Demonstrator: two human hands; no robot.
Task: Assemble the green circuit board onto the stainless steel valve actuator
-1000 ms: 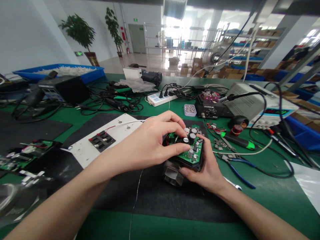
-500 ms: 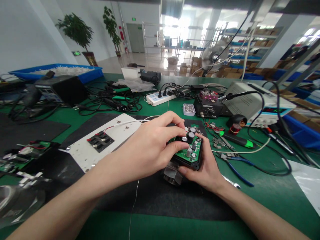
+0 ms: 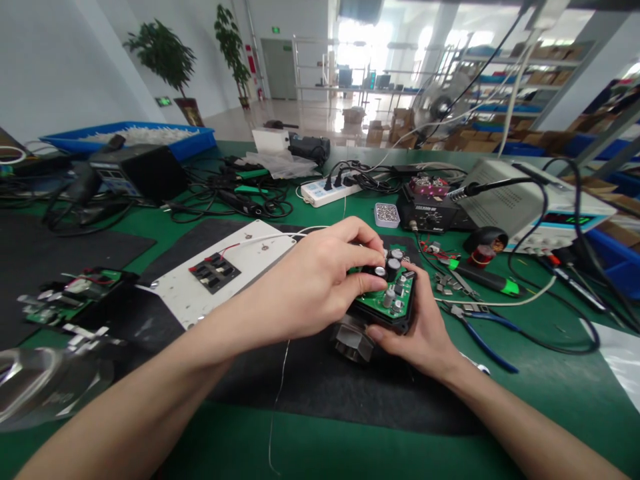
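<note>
- Head view: the right hand (image 3: 423, 320) grips a black case (image 3: 387, 322) from its right side, above the dark mat (image 3: 325, 387).
- The green circuit board (image 3: 402, 298) sits in that case, over a metal nut (image 3: 353, 341).
- The left hand (image 3: 315, 280) bends thumb and fingers close around the board's parts; whether they grip one, I cannot tell.

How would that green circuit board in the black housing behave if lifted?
The circuit board looks fragile, its cylindrical parts standing exposed. It's probably stiff, seated in the black housing. The metal fitting below suggests some heft.
</note>
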